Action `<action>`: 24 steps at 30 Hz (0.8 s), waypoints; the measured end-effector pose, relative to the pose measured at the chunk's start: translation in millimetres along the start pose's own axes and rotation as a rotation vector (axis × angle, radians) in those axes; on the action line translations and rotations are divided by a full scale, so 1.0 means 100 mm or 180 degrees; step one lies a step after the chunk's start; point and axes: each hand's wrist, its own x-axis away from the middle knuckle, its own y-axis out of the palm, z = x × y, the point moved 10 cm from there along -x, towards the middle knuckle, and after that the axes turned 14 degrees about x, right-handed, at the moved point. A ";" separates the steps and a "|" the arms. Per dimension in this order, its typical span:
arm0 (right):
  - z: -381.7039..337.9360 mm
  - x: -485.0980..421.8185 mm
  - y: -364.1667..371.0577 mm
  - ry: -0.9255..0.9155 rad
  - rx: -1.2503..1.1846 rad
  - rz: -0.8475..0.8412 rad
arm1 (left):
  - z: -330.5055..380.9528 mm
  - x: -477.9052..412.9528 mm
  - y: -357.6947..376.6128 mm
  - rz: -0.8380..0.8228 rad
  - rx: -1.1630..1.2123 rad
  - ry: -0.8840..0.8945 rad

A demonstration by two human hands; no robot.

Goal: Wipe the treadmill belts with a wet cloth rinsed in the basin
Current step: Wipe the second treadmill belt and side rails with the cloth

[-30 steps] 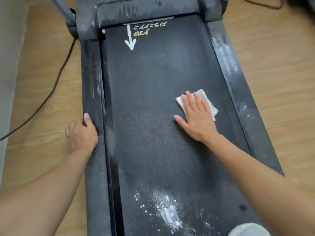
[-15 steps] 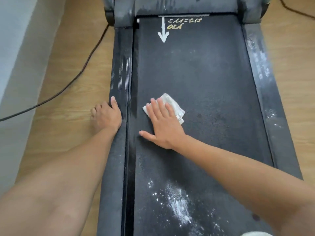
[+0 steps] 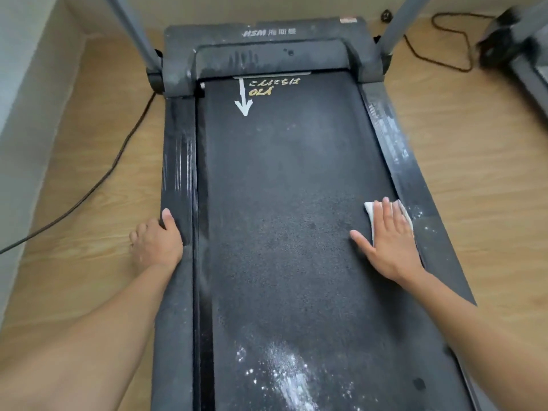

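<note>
A black treadmill belt (image 3: pixel 284 203) runs up the middle of the head view, with a white arrow and yellow lettering near its far end. White powdery dirt (image 3: pixel 284 378) lies on the near part of the belt. My right hand (image 3: pixel 388 241) presses flat, fingers straight, on a folded white cloth (image 3: pixel 369 210) at the belt's right edge. My left hand (image 3: pixel 157 241) rests on the floor against the left side rail (image 3: pixel 175 173), thumb up on the rail. No basin is in view.
The right side rail (image 3: pixel 415 185) is dusty with white specks. A black cable (image 3: pixel 98 179) crosses the wooden floor on the left; another cable (image 3: pixel 444 43) loops at the back right. Grey uprights (image 3: pixel 133 34) rise at the far corners. A wall stands at the left.
My right hand slid the cloth from the belt's right part to its left edge, then back across to the right edge. The left hand has stayed at the left rail.
</note>
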 end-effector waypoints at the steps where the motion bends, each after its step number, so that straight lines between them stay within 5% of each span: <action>1: -0.11 0.02 0.00 0.0206 -0.0147 -0.0063 | 0.01 0.02 -0.01 0.0024 0.0009 0.0001; 3: -0.65 0.06 -0.02 0.0131 -0.0225 -0.0065 | 0.03 0.06 -0.04 0.0051 0.0035 -0.0015; 10: -3.38 0.72 -0.17 -0.2298 0.0224 0.0420 | 0.00 0.10 -0.02 -0.0255 -0.0074 -0.0365; 15: -3.27 1.20 0.04 -0.3068 0.0394 0.0602 | -0.08 0.15 -0.01 -0.0257 -0.0017 -0.0360; 17: -2.76 1.12 0.06 -0.2854 0.0210 0.0662 | -0.11 0.21 -0.01 -0.0162 -0.0029 -0.0337; 24: -0.11 0.26 0.18 -0.0092 -0.0234 0.0137 | -0.04 0.32 -0.07 0.0137 -0.0160 -0.0435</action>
